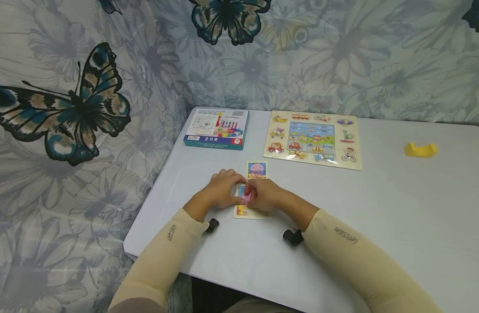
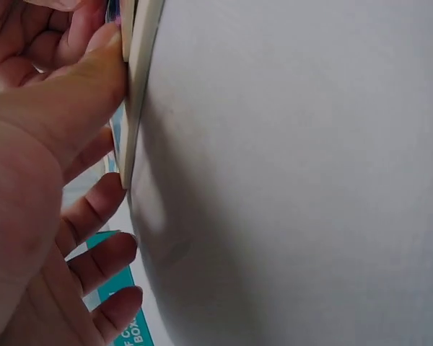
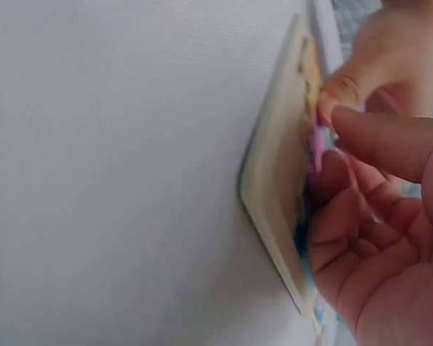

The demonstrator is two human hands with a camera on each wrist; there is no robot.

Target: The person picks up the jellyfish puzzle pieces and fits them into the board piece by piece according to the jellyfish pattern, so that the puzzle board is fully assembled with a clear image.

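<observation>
A small cream-edged picture puzzle board lies near the front of the table, partly hidden under both hands. My left hand holds its left side, thumb on the near part and index finger farther up; the other fingers hang loosely bent in the left wrist view. Over the board, my right hand has its fingers curled, thumb and index pinching at a pink puzzle piece. The fingertips partly hide that piece. Just beyond the hands lies a square jellyfish picture.
At the back left lies a teal-and-white box. A larger vehicle puzzle board sits at the back middle, and a yellow curved block to the right. The white table meets patterned walls behind and at left.
</observation>
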